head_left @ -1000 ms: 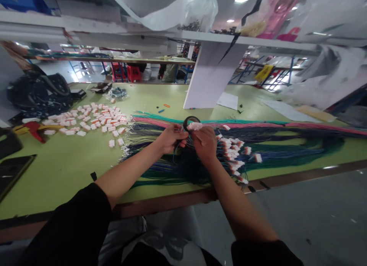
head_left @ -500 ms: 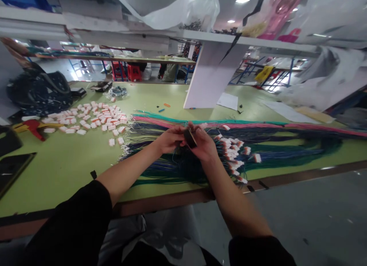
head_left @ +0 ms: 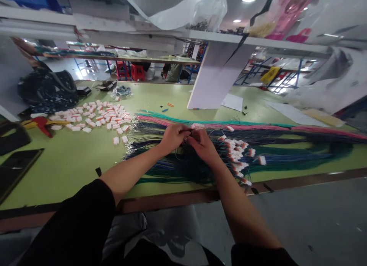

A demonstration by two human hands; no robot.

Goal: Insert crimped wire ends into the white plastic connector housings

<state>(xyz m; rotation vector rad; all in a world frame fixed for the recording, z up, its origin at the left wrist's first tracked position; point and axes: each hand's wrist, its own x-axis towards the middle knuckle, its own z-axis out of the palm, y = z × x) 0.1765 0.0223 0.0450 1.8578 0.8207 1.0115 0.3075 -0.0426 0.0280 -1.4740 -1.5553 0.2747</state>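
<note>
- Left hand (head_left: pixel 173 138): over the wires at mid-table, thumb and fingertips drawn in against the right hand's; whether anything is pinched there, cannot tell.
- Right hand (head_left: pixel 204 144): fingers curled, thumb reaching left toward the left hand's tips. Grip cannot be told.
- A white-and-orange connector (head_left: pixel 197 126) shows just beyond the right fingers; half a second ago it was largely covered by them.
- Black tape roll: a second ago an upright ring between the hands, half a second ago tipped nearly edge-on; now hidden or too dark to pick out among the fingers.
- Hands closer together at the fingertips than a second ago.
- Dark wires (head_left: pixel 192 168) bunched below both hands, toward the near edge of the green table (head_left: pixel 71 163); pink wires (head_left: pixel 258 126) run far side, off to the right. Both lie as before.
- Connector cluster (head_left: pixel 235 153) right of the right hand, unchanged.
- Loose connectors (head_left: pixel 107 117) spread far left, same layout; red-and-yellow tool (head_left: pixel 43 125) left of them, unmoved.
- Whole scene sits slightly farther right in view than half a second ago.
</note>
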